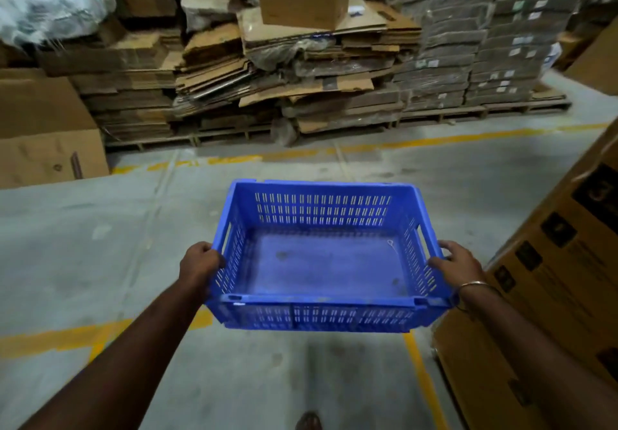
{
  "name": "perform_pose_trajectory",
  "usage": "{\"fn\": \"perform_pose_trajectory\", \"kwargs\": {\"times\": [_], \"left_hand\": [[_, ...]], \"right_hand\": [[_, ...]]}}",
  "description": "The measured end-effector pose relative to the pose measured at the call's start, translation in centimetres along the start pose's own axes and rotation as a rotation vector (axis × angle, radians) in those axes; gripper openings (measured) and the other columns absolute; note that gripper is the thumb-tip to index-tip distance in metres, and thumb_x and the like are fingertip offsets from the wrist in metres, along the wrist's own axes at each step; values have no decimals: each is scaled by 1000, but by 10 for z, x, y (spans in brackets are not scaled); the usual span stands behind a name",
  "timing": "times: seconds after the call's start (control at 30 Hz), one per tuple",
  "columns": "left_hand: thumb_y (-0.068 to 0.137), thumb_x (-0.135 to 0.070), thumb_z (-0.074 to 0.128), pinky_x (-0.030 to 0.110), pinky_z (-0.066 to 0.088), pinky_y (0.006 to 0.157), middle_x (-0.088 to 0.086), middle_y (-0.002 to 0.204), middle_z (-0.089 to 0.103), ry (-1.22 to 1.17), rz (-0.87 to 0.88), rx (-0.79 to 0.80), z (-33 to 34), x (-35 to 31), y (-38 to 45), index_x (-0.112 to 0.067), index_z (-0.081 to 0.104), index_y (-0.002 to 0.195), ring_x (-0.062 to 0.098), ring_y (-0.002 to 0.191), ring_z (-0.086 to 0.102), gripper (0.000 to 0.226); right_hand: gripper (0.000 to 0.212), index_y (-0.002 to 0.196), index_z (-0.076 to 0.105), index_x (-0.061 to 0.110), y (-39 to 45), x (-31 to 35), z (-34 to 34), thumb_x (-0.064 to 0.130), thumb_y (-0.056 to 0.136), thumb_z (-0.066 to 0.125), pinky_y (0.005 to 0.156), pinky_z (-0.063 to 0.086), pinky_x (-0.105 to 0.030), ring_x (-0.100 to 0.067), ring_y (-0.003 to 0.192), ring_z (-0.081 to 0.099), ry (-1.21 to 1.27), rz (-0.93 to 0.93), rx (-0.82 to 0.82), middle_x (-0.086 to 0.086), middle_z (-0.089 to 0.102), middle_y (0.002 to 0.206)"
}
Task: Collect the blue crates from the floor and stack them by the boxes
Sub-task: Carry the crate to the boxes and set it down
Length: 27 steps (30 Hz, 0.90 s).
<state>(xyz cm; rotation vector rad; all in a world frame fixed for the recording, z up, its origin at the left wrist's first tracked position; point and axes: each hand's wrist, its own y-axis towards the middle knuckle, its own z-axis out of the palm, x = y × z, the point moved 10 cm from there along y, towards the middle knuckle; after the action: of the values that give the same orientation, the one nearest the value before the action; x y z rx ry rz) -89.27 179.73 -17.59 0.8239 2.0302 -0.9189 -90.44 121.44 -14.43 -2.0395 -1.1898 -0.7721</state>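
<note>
Your left hand [200, 262] and right hand [459, 262] grip the blue crate [321, 259] by its sides. It hangs mid-frame above the floor [100, 245].

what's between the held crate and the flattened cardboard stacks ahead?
Head view: only bare concrete floor crossed by a worn yellow line. The blue crate, gripped by the left hand and right hand, has nothing standing before the cardboard stacks.

The right hand's [459, 264] fingertips are hidden behind the blue crate's [321, 262] wall. Right of the crate, printed cartons [555, 282] run off the edge, their labels unreadable. Below it, a shoe [308, 422] is cropped.
</note>
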Motion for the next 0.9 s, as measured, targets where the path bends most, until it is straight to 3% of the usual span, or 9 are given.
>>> {"fn": "perform_pose_trajectory", "kwargs": {"times": [0.07,0.2,0.3,0.6,0.77,0.9], "left_hand": [[44,-16,67,49,59,70,15,78,71,20,8,-6,8,-32,39,-11,68,75,34,75,67,32],[47,-16,65,47,58,71,13,79,69,23,55,19,42,-97,92,-10,67,78,33,76,66,32],[52,-12,66,45,57,69,13,79,68,45,86,39,80,-144,135,-9,67,79,33,75,65,27],[52,-24,68,48,61,75,13,83,72,77,132,135,244,-259,265,-12,68,82,35,81,70,32],[54,-31,73,54,61,80,11,81,73,90,138,191,339,-330,332,-15,69,81,33,80,71,32],[56,-33,74,50,60,81,10,80,74,120,168,255,415,-391,365,-15,70,82,33,80,71,32]], "right_hand": [[46,127,55,19,33,25,6,17,83,66,69,50,-34,-30,78,65,8,-1,-26,-12,66,96],[47,125,56,18,98,49,10,18,80,69,80,56,-46,-33,81,67,25,39,-85,-14,67,96],[45,124,56,18,148,68,6,19,80,68,79,56,-45,-34,82,67,33,55,-115,-14,67,96],[41,120,59,18,330,82,-20,20,80,68,76,53,-39,-33,81,66,75,136,-189,-14,69,97],[45,121,59,19,427,90,-55,25,78,68,81,55,-44,-33,85,67,101,190,-252,-15,69,104],[39,118,58,22,483,96,-86,24,80,66,75,53,-39,-31,81,66,126,226,-289,-12,70,96]]}}
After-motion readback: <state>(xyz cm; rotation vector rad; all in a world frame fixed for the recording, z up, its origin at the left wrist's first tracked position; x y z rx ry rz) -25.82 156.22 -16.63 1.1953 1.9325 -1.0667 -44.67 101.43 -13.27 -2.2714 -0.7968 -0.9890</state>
